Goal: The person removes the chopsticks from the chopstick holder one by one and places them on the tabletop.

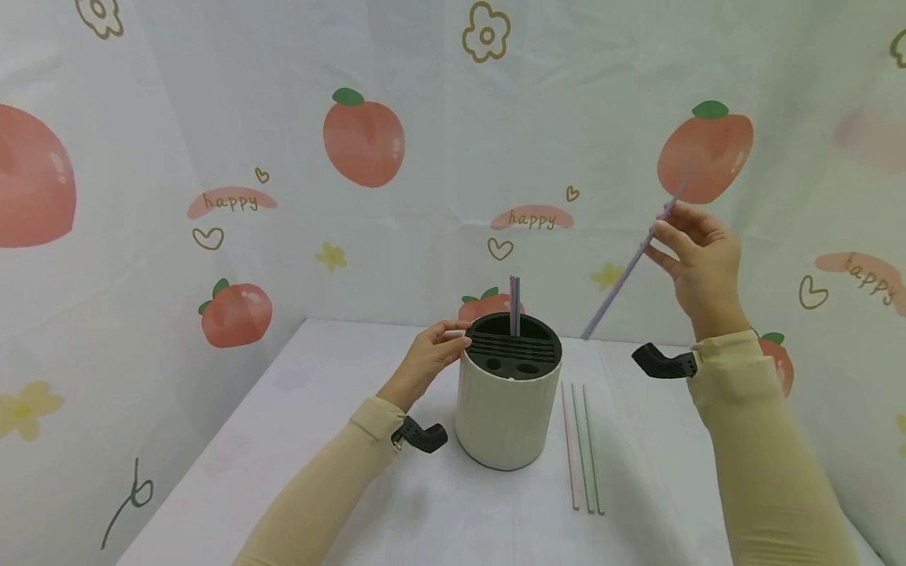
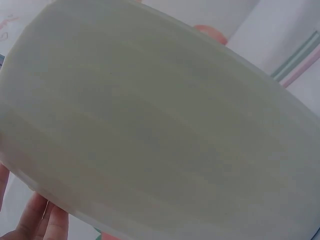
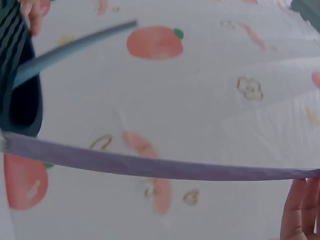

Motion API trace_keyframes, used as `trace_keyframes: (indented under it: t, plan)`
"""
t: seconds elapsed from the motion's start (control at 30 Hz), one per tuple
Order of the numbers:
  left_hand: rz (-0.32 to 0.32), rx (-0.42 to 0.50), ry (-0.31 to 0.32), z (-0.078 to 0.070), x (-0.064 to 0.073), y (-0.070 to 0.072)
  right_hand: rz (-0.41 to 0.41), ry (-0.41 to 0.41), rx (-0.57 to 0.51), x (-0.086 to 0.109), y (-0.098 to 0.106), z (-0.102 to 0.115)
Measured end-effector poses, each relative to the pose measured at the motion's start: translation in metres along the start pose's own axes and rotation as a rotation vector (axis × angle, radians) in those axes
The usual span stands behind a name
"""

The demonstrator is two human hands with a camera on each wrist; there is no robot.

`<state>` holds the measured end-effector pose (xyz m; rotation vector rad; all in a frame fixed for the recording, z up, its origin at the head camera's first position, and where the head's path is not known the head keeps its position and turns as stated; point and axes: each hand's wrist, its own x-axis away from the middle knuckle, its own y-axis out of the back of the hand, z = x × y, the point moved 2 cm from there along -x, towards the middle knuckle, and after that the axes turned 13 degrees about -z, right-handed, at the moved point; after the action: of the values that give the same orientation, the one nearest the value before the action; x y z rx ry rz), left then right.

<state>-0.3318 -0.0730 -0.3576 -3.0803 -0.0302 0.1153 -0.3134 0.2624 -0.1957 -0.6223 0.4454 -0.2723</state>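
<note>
A cream cylindrical pen holder [image 1: 506,417] with a black slotted top stands upright on the table. My left hand [image 1: 430,354] touches its upper left side near the rim; in the left wrist view its fingertips [image 2: 56,222] lie against the wall. My right hand [image 1: 701,251], raised to the right, pinches a lavender drinking straw [image 1: 623,275] by its upper part. That straw slants down to the left, apart from the holder, and crosses the right wrist view. Two straws [image 1: 515,306] stand in the holder's rear compartment, their lower ends hidden.
Right of the holder, one pink straw [image 1: 570,448] and two green straws [image 1: 583,452] lie side by side on the white table [image 1: 318,377]. A white cloth [image 1: 425,236] printed with peaches hangs behind. A black wrist camera [image 1: 665,363] sits on each sleeve.
</note>
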Motion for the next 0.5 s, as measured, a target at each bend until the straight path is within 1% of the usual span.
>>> trace_keyframes:
  t: [0.07, 0.17, 0.33, 0.5]
  plan:
    - [0.0, 0.003, 0.002, 0.0, 0.0, 0.0, -0.017, -0.021, 0.06, -0.002, 0.018, -0.005]
    - [-0.002, 0.001, 0.0, -0.001, 0.0, 0.0, -0.01, -0.08, 0.163, -0.002, 0.048, -0.024]
    - [-0.009, -0.001, -0.005, -0.001, 0.001, 0.001, 0.042, -0.213, 0.371, 0.006, 0.099, -0.07]
    - [-0.005, 0.001, -0.01, -0.001, 0.002, 0.001, 0.093, -0.305, 0.635, 0.023, 0.142, -0.11]
